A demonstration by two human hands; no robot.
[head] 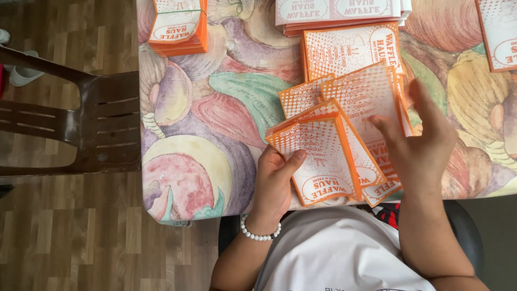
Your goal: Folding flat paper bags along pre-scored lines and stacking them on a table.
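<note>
Here, lower centre: left hand in a pinching grip, thumb on top of a fanned stack of orange cards. Right hand just right of it, fingers spread, fingertips touching the fan's upper cards. Beyond, on the shell-print counter: flat card stack upper centre, banded bundle upper left.

A table is standing here, wearing a cloth printed with big shells in pink, purple, green and yellow. Several piles of orange-and-white printed cards are lying directly on it. A banded stack is sitting near the far left corner. A wider pile is resting at the far edge, and one more stack is lying just before it. A further card is showing at the far right.
</note>
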